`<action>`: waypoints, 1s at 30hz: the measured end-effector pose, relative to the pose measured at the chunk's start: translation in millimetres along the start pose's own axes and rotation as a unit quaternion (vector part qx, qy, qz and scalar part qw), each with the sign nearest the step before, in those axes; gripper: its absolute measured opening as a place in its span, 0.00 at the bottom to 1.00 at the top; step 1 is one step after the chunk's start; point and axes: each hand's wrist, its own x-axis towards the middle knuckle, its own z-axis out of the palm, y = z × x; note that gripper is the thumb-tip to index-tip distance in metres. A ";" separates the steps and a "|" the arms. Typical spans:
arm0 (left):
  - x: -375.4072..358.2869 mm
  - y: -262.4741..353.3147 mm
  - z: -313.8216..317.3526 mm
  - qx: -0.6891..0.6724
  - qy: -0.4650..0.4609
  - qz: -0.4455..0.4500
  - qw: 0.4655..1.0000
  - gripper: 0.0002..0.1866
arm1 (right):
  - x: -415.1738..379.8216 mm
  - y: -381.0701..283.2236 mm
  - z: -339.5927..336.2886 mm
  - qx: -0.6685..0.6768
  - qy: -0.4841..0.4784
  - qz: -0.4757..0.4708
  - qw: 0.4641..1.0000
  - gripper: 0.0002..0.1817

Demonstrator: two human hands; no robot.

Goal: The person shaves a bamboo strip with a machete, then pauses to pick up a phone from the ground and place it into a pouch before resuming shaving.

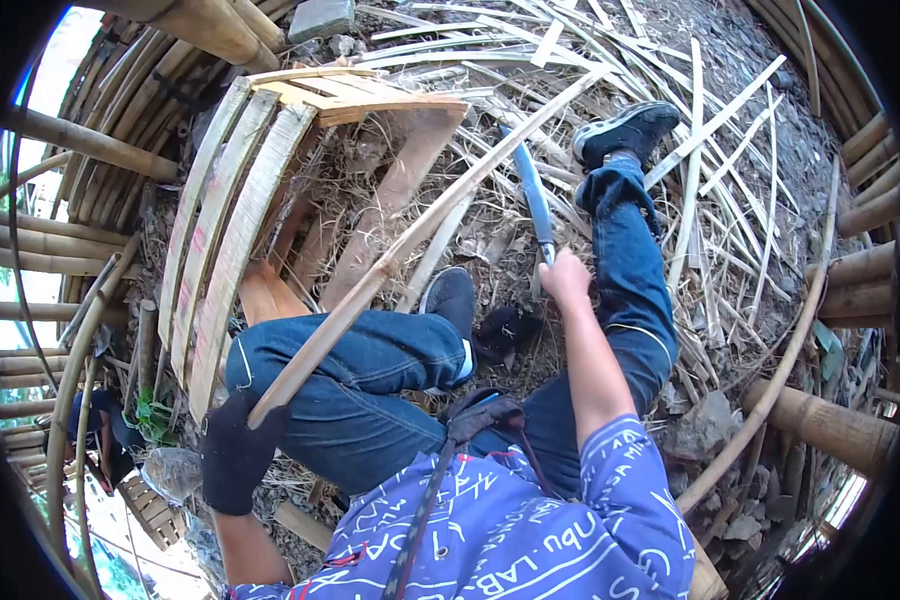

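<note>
The gloved left hand (236, 452) is gripping the near end of a long bamboo strip (410, 250) while the bare right hand (564, 277) is clasping a blue-bladed knife (533, 192) raised beside it.

We see the scene in soft, even daylight, with no hard shadows across the pale split bamboo strips (610, 60) littering the ground. At the far left the open sky burns out to white and faint blue between the round brown bamboo poles (90, 140). The fisheye lens bends those poles into curves and leaves a black ring around the round picture. Focus is fair in the middle; the rim smears, mostly at lower left.
</note>
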 end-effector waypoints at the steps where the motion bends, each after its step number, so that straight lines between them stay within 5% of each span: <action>1: 1.1 -1.3 0.3 0.010 -0.002 0.006 1.000 0.14 | -6.6 -4.2 -9.8 0.047 0.008 0.022 0.999 0.23; 6: 4.0 1.7 0.4 0.010 -0.028 -0.018 0.999 0.15 | -48.5 -1.8 -47.3 0.197 0.095 0.024 0.976 0.22; 8: 3.6 -0.1 0.7 0.007 -0.027 -0.027 0.999 0.15 | -65.5 5.5 -53.3 0.450 0.003 0.060 0.891 0.20; 10: 3.8 0.9 1.1 0.004 -0.022 -0.022 1.000 0.15 | -94.2 12.7 -57.5 0.566 -0.043 0.062 0.821 0.19; 14: 3.0 -4.0 3.1 0.015 -0.011 0.005 1.000 0.15 | -158.7 5.4 -63.6 0.666 -0.078 0.101 0.735 0.13; 16: 2.5 -3.4 3.8 0.034 -0.002 0.011 0.999 0.15 | -186.0 -10.1 -62.7 0.754 -0.100 0.063 0.646 0.11; 20: 4.7 -8.9 4.3 0.036 0.025 0.066 0.997 0.16 | -189.6 -39.3 -51.4 0.665 -0.176 -0.069 0.722 0.17; 25: 3.3 -16.9 4.2 0.011 0.014 0.060 0.998 0.16 | -175.2 -73.7 -69.4 0.620 -0.283 -0.185 0.708 0.12; 30: 1.7 -24.6 12.4 0.029 0.057 0.089 0.994 0.17 | -172.9 -97.8 -70.3 0.652 -0.348 -0.136 0.660 0.10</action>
